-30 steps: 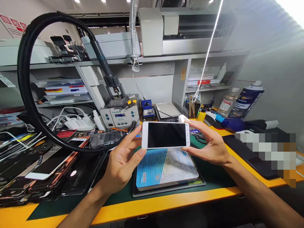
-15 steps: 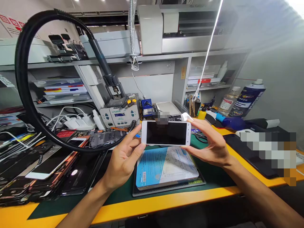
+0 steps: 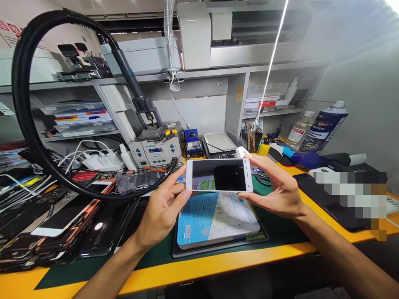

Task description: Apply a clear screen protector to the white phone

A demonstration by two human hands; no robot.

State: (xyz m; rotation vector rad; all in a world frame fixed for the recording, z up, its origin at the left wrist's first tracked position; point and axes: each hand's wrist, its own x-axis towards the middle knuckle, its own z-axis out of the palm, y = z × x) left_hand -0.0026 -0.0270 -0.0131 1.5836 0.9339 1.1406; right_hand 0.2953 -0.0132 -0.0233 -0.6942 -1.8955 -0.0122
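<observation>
A white phone (image 3: 220, 175) is held sideways in the air, its dark screen facing me with coloured reflections at the lower left. My left hand (image 3: 163, 207) grips its left end between thumb and fingers. At the other end, my right hand (image 3: 279, 191) pinches the phone between the thumb below and the fingers above. Something small and white (image 3: 242, 152) shows at the right fingertips. Beneath the phone, a blue and white book (image 3: 215, 220) lies on a dark flat tray (image 3: 224, 248) on the green mat (image 3: 156, 253).
Many phones and parts (image 3: 71, 207) are piled at the left, with a black hose (image 3: 18, 104) looping above. A soldering station (image 3: 156, 151) stands behind. At the right are a spray can (image 3: 324, 128), a clear bottle (image 3: 301, 131) and a large dark device (image 3: 330, 203).
The phone has tilted slightly, and coloured reflections now show on its screen. Both hands keep their hold. The whole view has shifted a little.
</observation>
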